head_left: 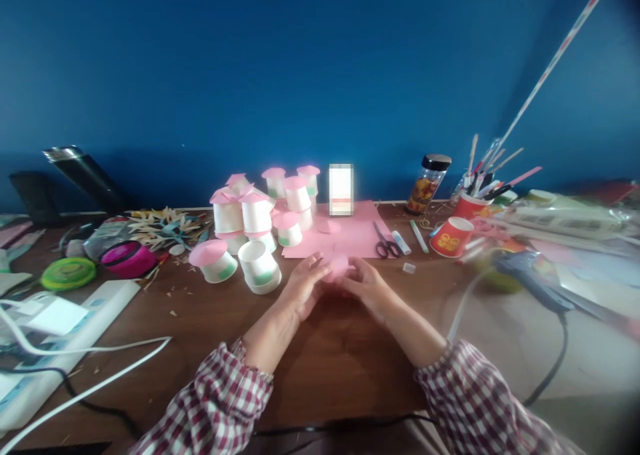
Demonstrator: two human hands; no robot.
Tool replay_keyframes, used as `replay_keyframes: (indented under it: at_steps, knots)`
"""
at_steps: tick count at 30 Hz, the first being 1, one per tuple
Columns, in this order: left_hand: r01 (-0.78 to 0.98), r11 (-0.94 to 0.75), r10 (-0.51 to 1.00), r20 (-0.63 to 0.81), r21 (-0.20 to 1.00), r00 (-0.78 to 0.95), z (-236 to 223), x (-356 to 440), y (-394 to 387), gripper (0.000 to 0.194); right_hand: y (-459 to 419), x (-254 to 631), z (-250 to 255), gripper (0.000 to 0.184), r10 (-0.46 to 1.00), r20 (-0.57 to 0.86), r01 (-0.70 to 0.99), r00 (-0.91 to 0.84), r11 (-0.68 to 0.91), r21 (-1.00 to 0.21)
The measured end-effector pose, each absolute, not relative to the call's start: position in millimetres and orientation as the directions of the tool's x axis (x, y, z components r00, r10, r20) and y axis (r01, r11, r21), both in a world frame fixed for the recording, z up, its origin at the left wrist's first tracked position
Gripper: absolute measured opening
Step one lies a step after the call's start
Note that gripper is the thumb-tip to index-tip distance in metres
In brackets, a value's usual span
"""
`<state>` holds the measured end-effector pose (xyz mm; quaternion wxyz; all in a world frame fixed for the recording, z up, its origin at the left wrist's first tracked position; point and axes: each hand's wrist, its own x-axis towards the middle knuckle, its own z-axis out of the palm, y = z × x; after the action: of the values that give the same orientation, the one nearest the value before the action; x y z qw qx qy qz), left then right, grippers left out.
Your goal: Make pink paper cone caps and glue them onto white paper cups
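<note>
Together, the left hand (306,285) and the right hand (369,285) are gripping a small pink paper piece (338,267).
Both sets of fingers are closing around its sides above the brown table (345,368), just in front of the pink sheets (357,232), while pink-topped paper cups (257,214) are standing to the left and dark-handled scissors (387,247) are lying to the right.

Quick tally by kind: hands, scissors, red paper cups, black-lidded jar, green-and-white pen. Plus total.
Hands (left hand, right hand): 2
Scissors: 1
Red paper cups: 2
Black-lidded jar: 1
Green-and-white pen: 1
Total: 7
</note>
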<state>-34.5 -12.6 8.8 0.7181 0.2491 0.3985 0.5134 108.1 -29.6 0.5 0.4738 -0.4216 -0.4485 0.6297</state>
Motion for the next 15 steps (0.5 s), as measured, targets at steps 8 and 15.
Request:
replay_keyframes:
  at_steps: [8, 15]
  knots:
    - [-0.527, 0.354, 0.934, -0.263, 0.773, 0.241, 7.8, -35.5, -13.1, 0.048, -27.8, 108.2, -1.1, 0.05, 0.986, -0.098, -0.238, -0.135, -0.128, -0.963]
    - [-0.513, 0.272, 0.962, -0.245, 0.814, 0.12, 3.1, -34.5, -12.5, 0.062, -30.9, 109.3, 4.8, 0.042, 0.987, -0.112, -0.182, -0.111, -0.131, -0.975]
